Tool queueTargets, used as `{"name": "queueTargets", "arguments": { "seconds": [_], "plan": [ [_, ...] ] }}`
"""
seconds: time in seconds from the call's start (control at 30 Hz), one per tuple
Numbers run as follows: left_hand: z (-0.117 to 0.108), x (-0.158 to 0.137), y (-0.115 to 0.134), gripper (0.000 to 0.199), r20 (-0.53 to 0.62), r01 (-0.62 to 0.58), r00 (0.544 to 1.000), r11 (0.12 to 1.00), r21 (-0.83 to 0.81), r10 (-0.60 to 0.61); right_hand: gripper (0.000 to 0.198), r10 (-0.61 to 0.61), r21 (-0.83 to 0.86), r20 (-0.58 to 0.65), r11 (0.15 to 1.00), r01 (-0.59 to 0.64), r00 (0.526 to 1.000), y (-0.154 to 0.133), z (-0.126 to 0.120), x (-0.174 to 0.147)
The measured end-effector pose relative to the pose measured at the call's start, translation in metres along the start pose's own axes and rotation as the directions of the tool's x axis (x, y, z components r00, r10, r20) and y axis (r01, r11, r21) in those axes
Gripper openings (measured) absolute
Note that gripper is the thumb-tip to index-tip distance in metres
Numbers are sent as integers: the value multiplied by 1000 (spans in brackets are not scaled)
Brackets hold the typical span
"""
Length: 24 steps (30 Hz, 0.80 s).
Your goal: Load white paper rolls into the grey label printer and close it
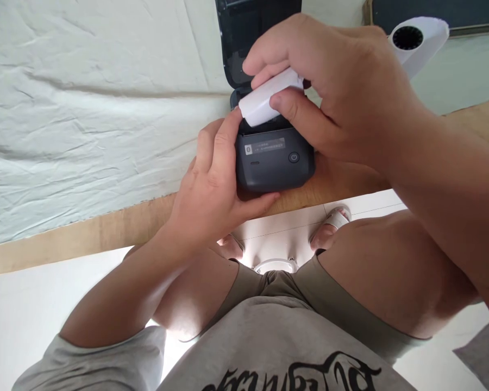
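Note:
A small dark label printer (273, 172) sits at the table's front edge, its lid (238, 51) swung up and back. My left hand (209, 176) grips the printer's left side, with the thumb along its front and the index fingertip by the paper. Between the thumb and fingers of my right hand (342, 92) is a white paper roll (264, 100), tilted over the open compartment. Whether the roll touches the compartment floor is hidden. On the printer's front face are a power button and a small label.
Beyond my right hand is another white paper roll (434, 32) with a black core. A dark flat object (464, 13) lies at the back right. Wrinkled pale cloth (85, 108) covers the table, leaving a bare wooden edge (118, 231). My legs are below it.

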<state>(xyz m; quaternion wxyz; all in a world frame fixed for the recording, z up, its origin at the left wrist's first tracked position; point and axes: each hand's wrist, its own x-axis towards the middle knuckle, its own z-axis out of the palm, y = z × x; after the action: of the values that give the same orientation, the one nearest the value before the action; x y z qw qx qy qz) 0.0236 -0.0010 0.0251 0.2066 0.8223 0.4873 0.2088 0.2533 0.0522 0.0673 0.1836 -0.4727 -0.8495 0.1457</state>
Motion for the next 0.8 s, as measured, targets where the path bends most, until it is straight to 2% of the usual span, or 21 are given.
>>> {"name": "queueTargets", "arguments": {
  "seconds": [0.17, 0.33, 0.53, 0.7, 0.8],
  "plan": [
    [3, 0, -1, 126, 0, 27, 1000, 1000, 14, -27, 39, 56, -6, -132, 998, -57, 990, 0, 1, -2],
    [6, -1, -3, 126, -28, -11, 1000, 1000, 25, 12, 32, 43, 166, -276, 986, 3, 960, 5, 4, -2],
    [5, -2, -5, 123, -23, 7, 1000, 1000, 18, -6, 29, 16, 18, -228, 1000, -12, 974, 12, 8, -1],
    [4, -2, -8, 124, 5, 13, 1000, 1000, 11, -13, 50, 28, 141, -235, 990, 6, 972, 15, 8, 1],
    [3, -1, -8, 125, 27, 26, 999, 999, 26, -27, 40, 77, 127, -204, 991, -51, 976, 16, 8, 1]
  ]
}}
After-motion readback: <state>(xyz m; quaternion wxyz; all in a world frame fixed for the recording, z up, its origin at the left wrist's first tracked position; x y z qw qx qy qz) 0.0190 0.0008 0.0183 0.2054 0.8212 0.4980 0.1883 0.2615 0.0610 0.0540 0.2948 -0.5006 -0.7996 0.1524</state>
